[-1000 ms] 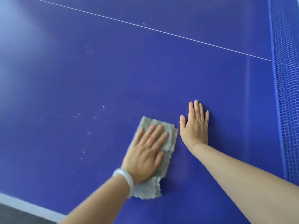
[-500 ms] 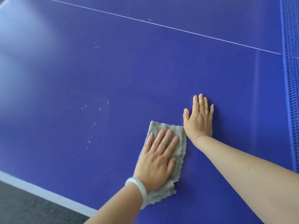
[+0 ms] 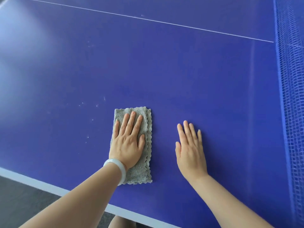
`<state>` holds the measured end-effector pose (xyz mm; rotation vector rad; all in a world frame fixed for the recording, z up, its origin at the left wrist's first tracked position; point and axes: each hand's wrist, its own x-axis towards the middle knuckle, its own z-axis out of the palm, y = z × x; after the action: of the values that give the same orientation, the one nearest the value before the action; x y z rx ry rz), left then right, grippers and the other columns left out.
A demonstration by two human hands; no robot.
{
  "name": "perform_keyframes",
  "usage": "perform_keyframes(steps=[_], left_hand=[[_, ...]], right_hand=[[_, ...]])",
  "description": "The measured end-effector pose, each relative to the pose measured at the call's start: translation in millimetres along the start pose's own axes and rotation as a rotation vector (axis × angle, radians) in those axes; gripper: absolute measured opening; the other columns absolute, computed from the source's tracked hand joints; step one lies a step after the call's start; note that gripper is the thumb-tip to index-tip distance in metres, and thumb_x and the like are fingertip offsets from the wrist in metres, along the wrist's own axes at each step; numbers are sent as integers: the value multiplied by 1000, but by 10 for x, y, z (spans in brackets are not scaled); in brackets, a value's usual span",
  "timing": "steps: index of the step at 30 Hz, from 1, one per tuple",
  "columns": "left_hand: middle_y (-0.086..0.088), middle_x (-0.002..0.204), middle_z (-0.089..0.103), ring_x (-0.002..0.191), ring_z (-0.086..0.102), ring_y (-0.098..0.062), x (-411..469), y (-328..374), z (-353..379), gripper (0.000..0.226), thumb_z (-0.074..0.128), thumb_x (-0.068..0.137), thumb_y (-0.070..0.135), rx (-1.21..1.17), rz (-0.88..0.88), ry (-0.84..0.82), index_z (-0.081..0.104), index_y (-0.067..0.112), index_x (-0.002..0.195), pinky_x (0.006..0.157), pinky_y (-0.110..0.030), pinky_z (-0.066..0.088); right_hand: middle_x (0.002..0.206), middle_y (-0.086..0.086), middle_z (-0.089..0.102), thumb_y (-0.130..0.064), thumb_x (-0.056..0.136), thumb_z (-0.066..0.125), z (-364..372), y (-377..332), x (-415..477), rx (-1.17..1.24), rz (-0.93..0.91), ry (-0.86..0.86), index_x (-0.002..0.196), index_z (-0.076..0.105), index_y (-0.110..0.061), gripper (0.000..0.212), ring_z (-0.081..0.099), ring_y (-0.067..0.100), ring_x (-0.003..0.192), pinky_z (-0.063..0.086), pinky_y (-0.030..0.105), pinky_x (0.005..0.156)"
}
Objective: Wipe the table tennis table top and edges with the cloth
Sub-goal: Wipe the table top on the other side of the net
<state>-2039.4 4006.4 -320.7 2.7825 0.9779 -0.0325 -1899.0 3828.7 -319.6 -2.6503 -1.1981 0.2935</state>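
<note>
A folded grey cloth [image 3: 144, 117] lies flat on the blue table tennis table [image 3: 181, 71], near its front edge. My left hand [image 3: 127, 142], with a pale bangle on the wrist, presses flat on the cloth, fingers straight and pointing away from me. My right hand [image 3: 189, 148] rests flat on the bare table top a little to the right of the cloth, fingers together, holding nothing. Small white specks [image 3: 92, 120] dot the surface left of the cloth.
The blue net [image 3: 291, 96] runs along the right side. A thin white centre line [image 3: 148, 19] crosses the far table top. The white edge stripe [image 3: 32, 180] borders the near side, with dark floor [image 3: 19, 203] below it.
The cloth under my left hand has slid left and turned straight, away from my right hand. A gap has opened between them. The view has shifted, showing more of the near edge.
</note>
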Motion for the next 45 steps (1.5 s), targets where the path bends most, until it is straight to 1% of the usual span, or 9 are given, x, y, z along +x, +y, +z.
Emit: perform_keyframes(steps=[5, 14, 18, 23, 27, 31, 35, 39, 45], left_hand=[[3, 165, 4, 152, -5, -16, 2, -1, -4, 64, 17, 97, 46, -20, -13, -17, 12, 27, 158, 123, -45, 1], [-2, 165, -6, 151, -12, -20, -330, 318, 118, 64, 15, 99, 41, -61, -80, -20, 2, 21, 158, 122, -46, -6], [-7, 165, 6, 152, -5, -25, -902, 623, 216, 64, 25, 100, 39, -66, 161, -24, 12, 15, 158, 122, -52, 4], [1, 165, 8, 152, -1, -19, -971, -74, 115, 61, 30, 101, 44, 42, 594, -72, 15, 26, 157, 123, -45, 4], [0, 165, 12, 152, 2, -18, -687, -686, -35, 61, 25, 99, 43, 40, 280, -17, 18, 26, 157, 123, -44, 4], [-4, 165, 1, 152, -5, -23, -751, -234, 54, 65, 18, 98, 41, -20, -74, 14, 7, 20, 158, 122, -47, -5], [-6, 165, 0, 151, -11, -26, -1041, 428, 183, 65, 20, 100, 42, -15, 194, -43, 7, 16, 158, 121, -52, -2], [2, 165, 2, 152, -7, -19, -1003, 20, 85, 60, 22, 103, 45, 16, 479, -96, 9, 25, 158, 123, -47, 4], [5, 165, 7, 152, 0, -15, -970, -1001, -110, 59, 24, 102, 43, 33, 327, -48, 12, 28, 157, 122, -47, 13]], right_hand=[[161, 11, 25, -29, 101, 22, 101, -84, -469, -56, 150, 61, 154, 31, -9, 57, 22, 27, 150, 21, 51, 121], [164, 9, 16, -26, 102, 38, 155, -89, -443, -118, 156, 44, 157, 21, -12, 59, 12, 24, 153, 10, 49, 124], [165, 8, 12, -35, 102, 34, 149, -73, -434, -131, 153, 45, 158, 17, -13, 62, 8, 22, 153, 5, 45, 125], [165, 7, 13, -37, 102, 32, 140, -92, -450, -133, 153, 67, 158, 17, -13, 62, 8, 22, 153, 4, 44, 125], [166, 6, 12, -39, 102, 27, 155, -111, -460, -136, 158, 75, 158, 16, -14, 63, 7, 21, 154, 3, 44, 125], [165, 7, 13, -38, 102, 30, 161, -130, -455, -135, 166, 83, 158, 17, -14, 62, 8, 22, 153, 4, 43, 125], [166, 6, 12, -38, 102, 28, 151, -125, -458, -123, 166, 76, 158, 16, -14, 62, 6, 20, 154, 3, 42, 125], [165, 6, 13, -37, 102, 30, 161, -102, -466, -121, 147, 89, 158, 18, -14, 61, 8, 21, 153, 4, 43, 125], [164, 10, 17, -30, 103, 36, 114, -187, -479, -171, 186, 56, 157, 21, -10, 60, 12, 25, 153, 8, 45, 125]])
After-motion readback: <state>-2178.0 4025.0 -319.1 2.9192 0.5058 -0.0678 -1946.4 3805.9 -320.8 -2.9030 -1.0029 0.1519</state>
